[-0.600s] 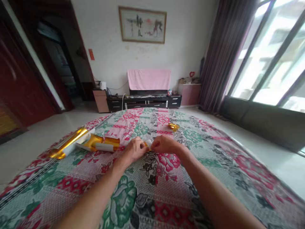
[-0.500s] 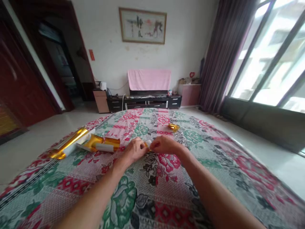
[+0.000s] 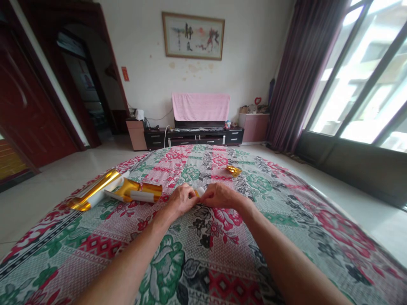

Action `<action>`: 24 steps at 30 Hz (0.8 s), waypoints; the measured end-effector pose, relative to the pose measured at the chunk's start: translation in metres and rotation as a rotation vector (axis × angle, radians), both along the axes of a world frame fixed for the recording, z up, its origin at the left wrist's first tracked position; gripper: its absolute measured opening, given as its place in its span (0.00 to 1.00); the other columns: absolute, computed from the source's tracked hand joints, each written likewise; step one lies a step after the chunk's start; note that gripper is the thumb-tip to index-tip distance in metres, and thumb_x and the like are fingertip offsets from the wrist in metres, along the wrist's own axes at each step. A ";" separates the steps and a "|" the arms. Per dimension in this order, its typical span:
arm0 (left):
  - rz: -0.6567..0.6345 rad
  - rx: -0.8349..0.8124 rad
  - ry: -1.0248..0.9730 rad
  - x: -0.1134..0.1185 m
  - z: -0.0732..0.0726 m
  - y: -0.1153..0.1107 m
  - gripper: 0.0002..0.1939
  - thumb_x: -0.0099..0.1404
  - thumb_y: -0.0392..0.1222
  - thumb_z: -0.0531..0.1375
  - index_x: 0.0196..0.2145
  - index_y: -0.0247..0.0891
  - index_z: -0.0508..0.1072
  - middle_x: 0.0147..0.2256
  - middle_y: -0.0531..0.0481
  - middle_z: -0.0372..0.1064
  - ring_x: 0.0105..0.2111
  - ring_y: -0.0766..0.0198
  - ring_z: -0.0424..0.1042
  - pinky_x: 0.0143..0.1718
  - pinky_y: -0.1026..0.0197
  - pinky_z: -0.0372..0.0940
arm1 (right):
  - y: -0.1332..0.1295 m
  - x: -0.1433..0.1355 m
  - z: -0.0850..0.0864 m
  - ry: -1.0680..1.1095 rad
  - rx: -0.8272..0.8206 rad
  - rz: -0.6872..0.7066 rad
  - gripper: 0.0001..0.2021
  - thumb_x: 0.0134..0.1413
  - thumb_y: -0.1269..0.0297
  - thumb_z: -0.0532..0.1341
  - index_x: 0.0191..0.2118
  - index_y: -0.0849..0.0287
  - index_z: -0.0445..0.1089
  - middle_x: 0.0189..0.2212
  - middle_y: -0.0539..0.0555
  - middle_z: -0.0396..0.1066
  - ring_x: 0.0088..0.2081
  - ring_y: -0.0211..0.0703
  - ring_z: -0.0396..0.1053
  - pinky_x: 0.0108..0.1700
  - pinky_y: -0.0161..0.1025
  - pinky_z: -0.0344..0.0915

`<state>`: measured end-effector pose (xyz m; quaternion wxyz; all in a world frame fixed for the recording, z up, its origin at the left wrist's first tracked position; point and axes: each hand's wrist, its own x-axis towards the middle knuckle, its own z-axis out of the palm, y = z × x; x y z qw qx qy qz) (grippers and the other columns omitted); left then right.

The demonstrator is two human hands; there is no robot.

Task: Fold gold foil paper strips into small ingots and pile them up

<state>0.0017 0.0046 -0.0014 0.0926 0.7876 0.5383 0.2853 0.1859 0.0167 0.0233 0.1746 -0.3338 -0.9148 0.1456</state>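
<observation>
My left hand (image 3: 182, 199) and my right hand (image 3: 219, 195) meet low over the middle of the patterned cloth, fingertips nearly touching. Both are closed in a pinch on a small piece of gold and white foil paper (image 3: 199, 192), most of it hidden by the fingers. Left of my hands lie a gold foil sheet with a white underside (image 3: 146, 192), loosely curled, and a longer gold foil roll (image 3: 97, 190) behind and beside it. A crumpled gold foil piece (image 3: 233, 170) rests beyond my right hand.
The floral cloth (image 3: 165, 271) covers the wide surface with rounded edges. Past it stand a low black cabinet (image 3: 155, 139) and a screen draped with a pink towel (image 3: 201, 106). Purple curtains (image 3: 295, 76) and windows are on the right, a dark red door (image 3: 28, 97) on the left.
My hands stay together on the small foil piece, with hardly any change in their grip. The whole view has shifted slightly and looks sharper; the other foil pieces lie as before.
</observation>
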 end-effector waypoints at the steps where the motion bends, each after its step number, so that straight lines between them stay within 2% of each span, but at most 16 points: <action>1: -0.007 -0.009 -0.009 -0.001 0.001 0.000 0.10 0.51 0.44 0.59 0.19 0.35 0.70 0.25 0.52 0.63 0.27 0.69 0.63 0.28 0.66 0.56 | -0.001 -0.001 0.000 -0.001 -0.005 -0.011 0.10 0.45 0.67 0.55 0.21 0.60 0.73 0.17 0.46 0.62 0.22 0.29 0.56 0.25 0.29 0.51; 8: -0.094 -0.077 -0.039 -0.008 0.005 0.000 0.08 0.53 0.38 0.56 0.20 0.35 0.72 0.27 0.52 0.65 0.28 0.69 0.64 0.31 0.67 0.59 | -0.007 -0.005 0.004 0.017 -0.092 -0.133 0.12 0.42 0.66 0.54 0.14 0.63 0.64 0.13 0.46 0.53 0.20 0.28 0.49 0.22 0.30 0.45; 14: -0.078 -0.082 -0.025 -0.008 0.009 -0.003 0.06 0.53 0.39 0.57 0.23 0.36 0.73 0.28 0.52 0.65 0.29 0.69 0.64 0.31 0.67 0.59 | -0.014 -0.012 0.004 0.024 -0.119 -0.225 0.13 0.43 0.65 0.53 0.14 0.63 0.62 0.12 0.45 0.49 0.18 0.28 0.46 0.20 0.30 0.41; 16: -0.065 -0.088 -0.013 -0.007 0.009 -0.004 0.06 0.53 0.40 0.58 0.23 0.36 0.73 0.28 0.52 0.65 0.29 0.68 0.64 0.31 0.67 0.59 | -0.017 -0.016 0.002 0.026 -0.099 -0.285 0.13 0.45 0.63 0.54 0.15 0.63 0.63 0.12 0.45 0.51 0.17 0.28 0.47 0.20 0.31 0.41; 19: -0.052 -0.094 0.004 -0.006 0.009 -0.005 0.06 0.53 0.40 0.58 0.25 0.36 0.73 0.29 0.51 0.65 0.31 0.67 0.65 0.32 0.66 0.59 | -0.017 -0.021 -0.003 0.053 -0.018 -0.341 0.16 0.46 0.56 0.55 0.18 0.62 0.66 0.14 0.47 0.57 0.18 0.29 0.50 0.21 0.31 0.43; 21: -0.050 -0.091 0.012 -0.006 0.010 -0.005 0.05 0.53 0.38 0.58 0.27 0.37 0.73 0.30 0.51 0.65 0.32 0.67 0.65 0.32 0.66 0.59 | -0.014 -0.022 -0.007 0.057 -0.001 -0.333 0.17 0.46 0.53 0.56 0.20 0.61 0.68 0.15 0.48 0.61 0.19 0.29 0.53 0.22 0.31 0.45; 24: -0.069 -0.089 0.010 -0.007 0.011 -0.005 0.06 0.54 0.37 0.57 0.29 0.37 0.73 0.31 0.50 0.66 0.32 0.66 0.65 0.33 0.65 0.60 | -0.007 -0.021 -0.011 0.063 -0.044 -0.288 0.14 0.46 0.54 0.58 0.23 0.61 0.71 0.18 0.48 0.65 0.20 0.30 0.57 0.23 0.30 0.47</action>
